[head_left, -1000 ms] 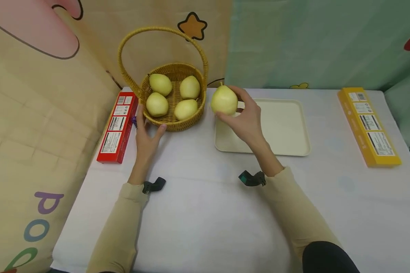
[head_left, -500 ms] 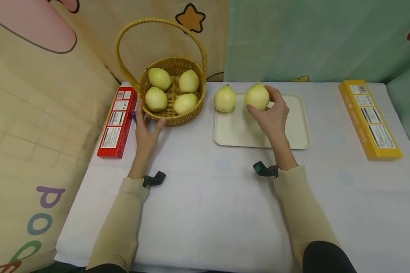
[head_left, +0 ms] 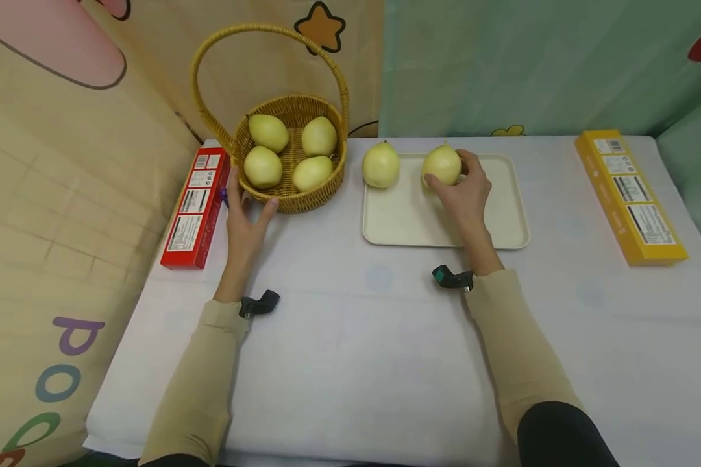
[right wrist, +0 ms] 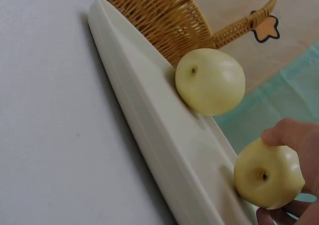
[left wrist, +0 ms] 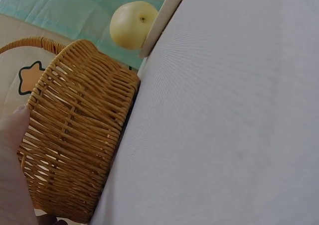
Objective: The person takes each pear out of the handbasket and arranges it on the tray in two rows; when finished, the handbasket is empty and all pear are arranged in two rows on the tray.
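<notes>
My right hand (head_left: 464, 194) pinches a yellow-green pear (head_left: 442, 165) between thumb and fingers, low over the cream tray (head_left: 409, 224). In the right wrist view, that pear (right wrist: 268, 175) meets the tray's surface, its dark dimple facing the camera. Another pear (head_left: 381, 165) stands by itself at the tray's back left end. My left hand (head_left: 244, 227) rests against the front left of the wicker basket (head_left: 304, 202), thumb and fingers spread along its wall. From the left wrist, the thumb (left wrist: 15, 128) touches the basket near its rim. Several pears lie inside the basket.
A red box (head_left: 191, 214) lies left of the basket, close to the left hand. At the far right is a yellow box (head_left: 631, 198). The basket's tall handle (head_left: 269, 29) arches up before the printed curtain (head_left: 473, 65) behind the white-covered table (head_left: 350, 363).
My right hand has carried its pear rightward and lowered it to the tray, uncovering the pear at the tray's left end. My left hand stays at the basket.
</notes>
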Motion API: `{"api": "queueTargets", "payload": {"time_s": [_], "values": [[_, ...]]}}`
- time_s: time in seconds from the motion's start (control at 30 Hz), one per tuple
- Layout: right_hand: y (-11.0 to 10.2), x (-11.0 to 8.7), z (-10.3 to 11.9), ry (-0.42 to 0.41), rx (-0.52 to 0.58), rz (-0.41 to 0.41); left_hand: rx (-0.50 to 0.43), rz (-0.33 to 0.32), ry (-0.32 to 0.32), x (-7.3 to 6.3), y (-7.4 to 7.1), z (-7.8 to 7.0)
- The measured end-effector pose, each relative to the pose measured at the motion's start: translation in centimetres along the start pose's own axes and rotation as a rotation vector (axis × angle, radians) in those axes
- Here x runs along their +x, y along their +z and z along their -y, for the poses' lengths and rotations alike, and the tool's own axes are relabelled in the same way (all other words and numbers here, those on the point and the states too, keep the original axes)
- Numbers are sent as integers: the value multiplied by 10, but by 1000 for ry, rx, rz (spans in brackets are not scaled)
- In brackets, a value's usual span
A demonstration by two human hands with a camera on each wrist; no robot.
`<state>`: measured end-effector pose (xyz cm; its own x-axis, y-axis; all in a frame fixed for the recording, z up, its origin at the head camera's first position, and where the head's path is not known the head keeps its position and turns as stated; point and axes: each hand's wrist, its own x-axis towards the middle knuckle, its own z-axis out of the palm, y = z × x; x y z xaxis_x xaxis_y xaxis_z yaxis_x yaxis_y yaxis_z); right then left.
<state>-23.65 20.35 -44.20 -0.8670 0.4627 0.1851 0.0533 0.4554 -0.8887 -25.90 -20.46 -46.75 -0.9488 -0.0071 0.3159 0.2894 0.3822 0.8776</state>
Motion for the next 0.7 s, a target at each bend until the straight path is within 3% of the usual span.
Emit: {"api": "queueTargets", "payload": {"time_s": [0.7], "values": [[-6, 1, 2, 23, -85, 68, 1, 14, 10, 0, -3, -1]]}}
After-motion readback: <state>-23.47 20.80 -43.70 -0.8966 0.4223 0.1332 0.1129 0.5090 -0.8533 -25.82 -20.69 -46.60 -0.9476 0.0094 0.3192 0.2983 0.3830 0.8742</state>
